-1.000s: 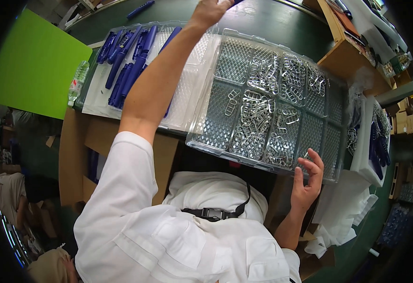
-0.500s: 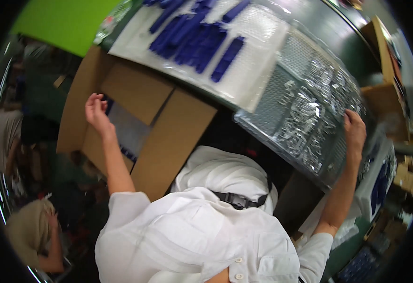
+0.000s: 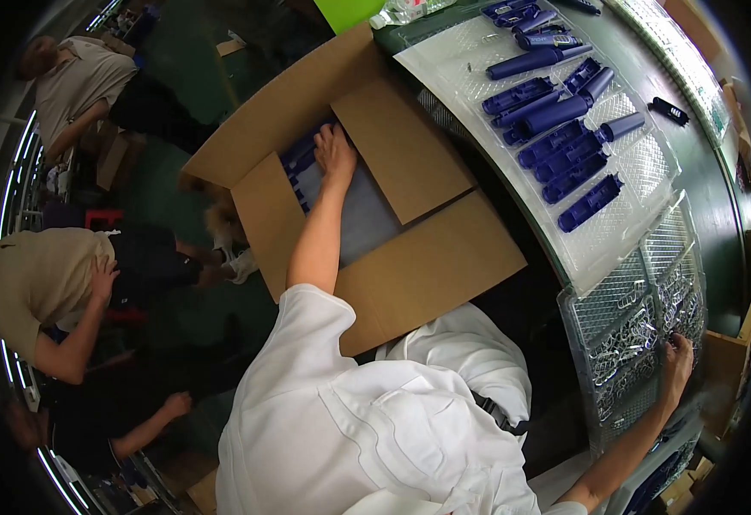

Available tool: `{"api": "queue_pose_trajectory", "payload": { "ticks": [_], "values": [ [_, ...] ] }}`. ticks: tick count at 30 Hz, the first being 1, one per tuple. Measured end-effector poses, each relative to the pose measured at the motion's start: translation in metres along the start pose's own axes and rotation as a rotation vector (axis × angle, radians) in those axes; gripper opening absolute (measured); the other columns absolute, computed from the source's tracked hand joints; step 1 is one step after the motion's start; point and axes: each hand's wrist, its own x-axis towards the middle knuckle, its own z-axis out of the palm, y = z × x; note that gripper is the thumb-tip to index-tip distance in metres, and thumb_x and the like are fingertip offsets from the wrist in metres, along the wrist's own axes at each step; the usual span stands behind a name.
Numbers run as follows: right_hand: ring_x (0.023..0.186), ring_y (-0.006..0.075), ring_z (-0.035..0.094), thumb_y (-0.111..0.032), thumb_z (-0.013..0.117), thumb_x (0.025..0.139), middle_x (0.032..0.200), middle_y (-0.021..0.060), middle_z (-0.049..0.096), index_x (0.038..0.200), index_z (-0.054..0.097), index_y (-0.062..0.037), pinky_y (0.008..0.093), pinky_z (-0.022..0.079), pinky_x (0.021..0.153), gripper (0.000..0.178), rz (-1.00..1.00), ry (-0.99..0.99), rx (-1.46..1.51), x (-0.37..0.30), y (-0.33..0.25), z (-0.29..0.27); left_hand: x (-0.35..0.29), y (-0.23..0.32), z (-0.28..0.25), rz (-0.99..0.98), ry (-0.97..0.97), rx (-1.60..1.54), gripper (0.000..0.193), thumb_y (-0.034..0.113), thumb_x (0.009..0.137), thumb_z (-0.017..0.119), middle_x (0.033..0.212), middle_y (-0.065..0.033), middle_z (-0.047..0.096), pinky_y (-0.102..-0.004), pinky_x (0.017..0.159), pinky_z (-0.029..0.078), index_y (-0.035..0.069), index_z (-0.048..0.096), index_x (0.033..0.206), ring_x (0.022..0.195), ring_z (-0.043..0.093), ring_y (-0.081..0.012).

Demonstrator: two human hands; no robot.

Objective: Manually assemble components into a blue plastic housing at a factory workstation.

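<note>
My left hand (image 3: 335, 156) reaches into an open cardboard box (image 3: 431, 296). Its fingers curl over a blue plastic housing (image 3: 302, 154) at the far end, with the fingertips partly hidden. More blue pieces line the box's left inner side, beside a pale sheet (image 3: 360, 215). My right hand (image 3: 675, 365) is at a clear compartmented tray (image 3: 603, 305) of small shiny metal clips (image 3: 628, 343). Its thumb and fingers come together in a pinch. Anything between them is too small to make out.
Several blue plastic housings (image 3: 555, 154) lie on white bubble wrap (image 3: 478, 129) on the green-topped table. A dark part (image 3: 669, 110) lies beyond. A clear bottle (image 3: 405, 10) is near the box's far corner. People (image 3: 41, 292) are at the left.
The view has swung, so the box and table appear farther right. My left hand has moved down over the blue pieces in the box. My right hand remains at the metal clips.
</note>
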Motion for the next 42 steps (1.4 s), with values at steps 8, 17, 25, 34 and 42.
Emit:
{"api": "queue_pose_trajectory", "payload": {
  "ticks": [8,17,25,34,42],
  "values": [
    [0.103,0.0361,0.071,-0.013,0.067,0.096,0.112,0.0176,0.074,0.125,0.068,-0.0024,0.0439,0.054,0.091,0.031,0.096,-0.017,-0.146,0.007,-0.009,0.0,0.01,-0.058,-0.016,0.113,-0.197,0.153,0.041,0.009,0.089,0.073,0.129,-0.0155,0.058,-0.0588,0.099,0.05,0.008,0.067,0.13,0.12,0.06,-0.0411],
    [0.098,0.0328,0.073,-0.01,0.06,0.101,0.114,0.015,0.076,0.139,0.065,-0.0146,0.043,0.056,0.086,0.039,0.127,0.112,-0.11,0.004,0.005,0.014,0.015,-0.07,-0.052,0.199,-0.308,0.185,0.047,0.025,0.092,0.078,0.128,-0.0211,0.063,-0.056,0.093,0.056,0.004,0.065,0.132,0.116,0.066,-0.0446],
    [0.098,0.0194,0.071,-0.018,0.062,0.107,0.112,0.0079,0.076,0.14,0.066,-0.0083,0.0327,0.054,0.091,0.034,0.219,0.347,0.347,-0.022,0.011,0.002,-0.034,-0.051,-0.101,0.346,-0.394,-0.036,0.035,0.01,0.097,0.062,0.131,-0.0177,0.069,-0.0487,0.094,0.057,0.005,0.067,0.131,0.121,0.066,-0.0408],
    [0.105,0.011,0.073,-0.019,0.072,0.103,0.117,0.0037,0.076,0.134,0.068,-0.0072,0.0215,0.056,0.084,0.033,0.5,0.28,1.257,-0.081,-0.021,-0.031,-0.03,-0.038,-0.075,1.22,-0.387,0.113,0.045,0.005,0.085,0.055,0.141,-0.0115,0.062,-0.0471,0.11,0.049,0.012,0.069,0.128,0.138,0.055,-0.0335],
    [0.087,0.0145,0.077,-0.01,0.074,0.099,0.1,0.0059,0.077,0.121,0.071,-0.0013,0.0252,0.062,0.075,0.024,0.468,0.283,1.514,-0.102,-0.14,-0.059,-0.049,-0.013,-0.174,1.021,-0.42,-0.118,0.05,0.005,0.093,0.07,0.131,-0.0197,0.063,-0.0447,0.104,0.052,0.001,0.056,0.141,0.122,0.062,-0.0406]
  ]
}}
